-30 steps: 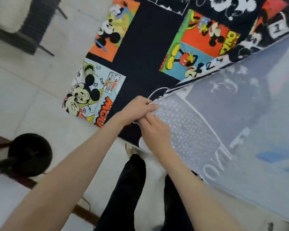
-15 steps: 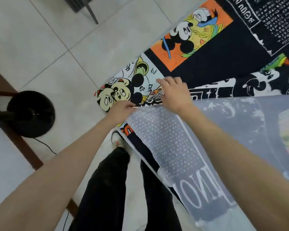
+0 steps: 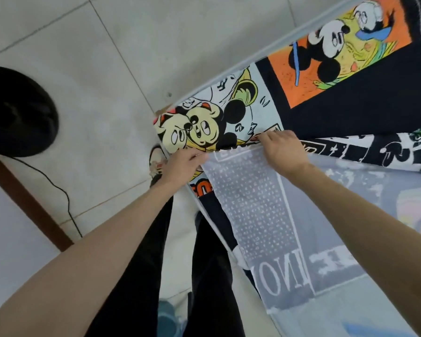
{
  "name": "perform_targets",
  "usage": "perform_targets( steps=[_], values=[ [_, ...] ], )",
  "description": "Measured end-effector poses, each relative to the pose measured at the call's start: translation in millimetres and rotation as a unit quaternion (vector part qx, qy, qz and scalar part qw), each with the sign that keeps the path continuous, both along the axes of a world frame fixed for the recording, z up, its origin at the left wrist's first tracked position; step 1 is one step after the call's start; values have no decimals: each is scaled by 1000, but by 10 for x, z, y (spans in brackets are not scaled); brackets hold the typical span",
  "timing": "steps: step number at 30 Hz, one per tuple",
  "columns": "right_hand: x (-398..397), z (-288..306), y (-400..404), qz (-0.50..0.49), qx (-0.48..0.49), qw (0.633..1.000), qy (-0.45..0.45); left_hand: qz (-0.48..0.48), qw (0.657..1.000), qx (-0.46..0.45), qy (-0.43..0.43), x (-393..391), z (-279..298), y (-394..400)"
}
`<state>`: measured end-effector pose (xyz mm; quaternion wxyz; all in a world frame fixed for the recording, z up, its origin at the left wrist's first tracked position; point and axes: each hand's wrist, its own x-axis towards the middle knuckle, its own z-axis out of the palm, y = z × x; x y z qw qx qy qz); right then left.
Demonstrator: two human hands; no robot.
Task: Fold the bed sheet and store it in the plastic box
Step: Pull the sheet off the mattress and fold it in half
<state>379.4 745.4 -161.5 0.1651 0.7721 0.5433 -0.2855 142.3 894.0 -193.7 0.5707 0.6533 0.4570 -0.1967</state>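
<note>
To your left a round black base (image 3: 15,113) sits on the tiled floor (image 3: 102,57), with a thin black cord (image 3: 66,203) trailing from it toward you and a dark wooden strip (image 3: 27,205) running beneath it. Your black trouser legs (image 3: 204,263) and one shoe (image 3: 157,160) stand right against the near edge of the bed sheet (image 3: 350,93), so your own feet crowd that side.

The bed sheet lies spread on the floor, black with bright cartoon-mouse panels in orange, white and yellow; its near part is turned over so the pale, washed-out reverse (image 3: 253,203) faces up. Your left hand (image 3: 182,164) pinches the corner of that turned-over layer, fingers curled on the cloth. Your right hand (image 3: 282,152) grips the folded edge just beside it, fingers bent over the hem.

The sheet's left edge runs diagonally across the tiles, and bare floor opens beyond it to the left and far side
</note>
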Motion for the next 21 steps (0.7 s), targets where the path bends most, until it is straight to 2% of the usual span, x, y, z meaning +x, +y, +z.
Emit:
perform_targets(
  steps=[2, 5, 8, 10, 12, 15, 18, 21],
  values=[
    [-7, 96, 67, -84, -3, 995, 48, 3, 999, 25, -27, -24, 116, -30],
    [24, 318, 198, -187, 19, 972, 144, 112, 987, 74, -85, -110, 407, -132],
    [110, 534, 483, -154, 125, 965, 173, 203, 966, 117, -107, -194, 528, -83],
    [144, 440, 751, -83, 146, 971, 167, 211, 967, 116, -79, -211, 387, 110],
    [114, 230, 993, -29, 111, 981, 159, 186, 974, 126, -32, -251, 214, 303],
    [39, -37, 1208, 7, 1, 992, 124, 167, 976, 136, -7, -253, 27, 466],
    [-33, -43, 1283, -43, -15, 990, 134, 184, 973, 137, -17, -250, 38, 523],
    [-12, 168, 1275, -133, 0, 964, 231, 233, 954, 179, -65, -293, 198, 484]
  ],
)
